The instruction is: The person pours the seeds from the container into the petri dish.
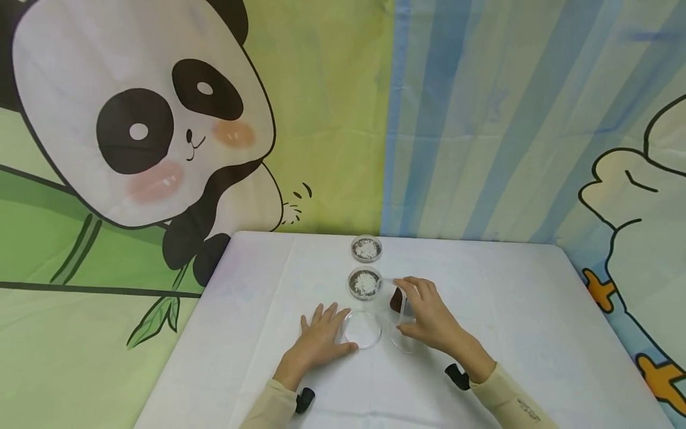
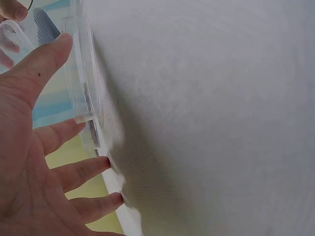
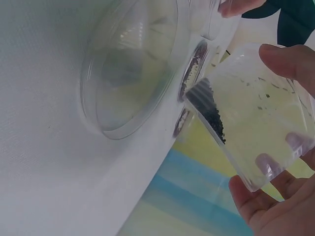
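My right hand (image 1: pixel 431 316) grips a clear plastic box (image 3: pixel 256 113) by its edges, thumb on one side and fingers on the other. The box is tilted, and dark granules (image 3: pixel 209 110) are heaped in its lower corner. My left hand (image 1: pixel 320 341) rests on the table with fingers spread. Its thumb and index finger touch the rim of a clear round dish (image 1: pixel 362 347), which looks bare inside. Below the box lies another clear round piece (image 3: pixel 93 105), a dish or lid, partly hidden in the head view by the right hand.
Two round dishes with white bits over dark matter, a nearer one (image 1: pixel 364 283) and a farther one (image 1: pixel 367 248), stand behind in a line on the white table (image 1: pixel 257 280). A printed panda curtain (image 1: pixel 321 119) hangs behind the table. Black wrist straps (image 1: pixel 305 400) show at the sleeves.
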`<action>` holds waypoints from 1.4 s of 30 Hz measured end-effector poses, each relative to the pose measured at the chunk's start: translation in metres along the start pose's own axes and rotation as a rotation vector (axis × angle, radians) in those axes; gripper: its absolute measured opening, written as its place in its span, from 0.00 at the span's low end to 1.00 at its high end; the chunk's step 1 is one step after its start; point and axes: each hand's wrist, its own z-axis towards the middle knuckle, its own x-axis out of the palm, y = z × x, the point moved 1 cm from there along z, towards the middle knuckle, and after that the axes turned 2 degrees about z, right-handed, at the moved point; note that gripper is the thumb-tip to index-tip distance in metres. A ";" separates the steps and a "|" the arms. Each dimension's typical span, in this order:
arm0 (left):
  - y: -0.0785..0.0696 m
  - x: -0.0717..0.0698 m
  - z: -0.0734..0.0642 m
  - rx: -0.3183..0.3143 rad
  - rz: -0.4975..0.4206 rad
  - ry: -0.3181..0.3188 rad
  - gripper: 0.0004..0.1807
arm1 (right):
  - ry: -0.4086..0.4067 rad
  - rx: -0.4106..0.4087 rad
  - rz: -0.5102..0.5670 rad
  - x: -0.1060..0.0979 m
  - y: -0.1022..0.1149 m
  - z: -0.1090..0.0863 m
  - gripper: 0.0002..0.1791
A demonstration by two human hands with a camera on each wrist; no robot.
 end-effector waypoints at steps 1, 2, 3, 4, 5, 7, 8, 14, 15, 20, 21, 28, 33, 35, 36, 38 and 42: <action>0.000 0.000 0.000 -0.001 -0.001 0.000 0.44 | 0.003 -0.006 -0.006 0.001 0.001 0.001 0.55; 0.000 0.000 0.000 -0.003 -0.001 0.001 0.44 | 0.009 -0.011 -0.013 0.001 0.002 0.001 0.55; 0.000 -0.001 0.000 -0.004 -0.003 0.002 0.44 | 0.011 -0.015 -0.018 0.002 0.002 0.002 0.55; 0.000 -0.001 0.000 -0.004 -0.005 0.003 0.44 | 0.012 -0.019 -0.023 0.003 0.003 0.002 0.55; 0.000 -0.001 0.000 -0.005 -0.005 0.004 0.44 | 0.012 -0.024 -0.033 0.004 0.003 0.002 0.55; 0.000 0.000 0.001 -0.005 -0.003 0.006 0.45 | 0.007 -0.036 -0.050 0.006 0.004 0.003 0.54; 0.000 0.000 0.001 -0.005 -0.001 0.006 0.45 | 0.004 -0.040 -0.061 0.007 0.005 0.003 0.54; 0.001 0.000 0.001 -0.002 0.003 0.004 0.45 | -0.006 -0.077 -0.131 0.009 0.007 0.005 0.54; 0.001 0.000 0.001 -0.002 0.003 0.005 0.45 | -0.007 -0.084 -0.140 0.010 0.008 0.006 0.54; 0.002 0.000 0.001 -0.001 0.009 0.012 0.45 | -0.007 -0.115 -0.174 0.011 0.011 0.007 0.55; 0.002 0.001 0.001 -0.001 0.009 0.013 0.45 | -0.006 -0.121 -0.184 0.011 0.011 0.007 0.56; 0.002 0.000 0.000 -0.002 0.002 0.014 0.45 | 0.009 -0.156 -0.246 0.014 0.013 0.009 0.56; 0.002 0.000 0.000 -0.002 0.004 0.011 0.45 | 0.008 -0.182 -0.285 0.014 0.016 0.011 0.55; 0.002 0.000 0.000 -0.001 0.005 0.008 0.45 | 0.008 -0.198 -0.303 0.014 0.017 0.011 0.55; 0.002 0.000 0.001 -0.001 0.005 0.007 0.45 | 0.007 -0.206 -0.309 0.014 0.017 0.012 0.55; 0.002 0.000 0.001 0.000 0.004 0.006 0.45 | 0.004 -0.220 -0.319 0.014 0.018 0.012 0.55; 0.002 0.000 0.001 0.000 0.006 0.010 0.45 | -0.004 -0.240 -0.321 0.014 0.018 0.011 0.55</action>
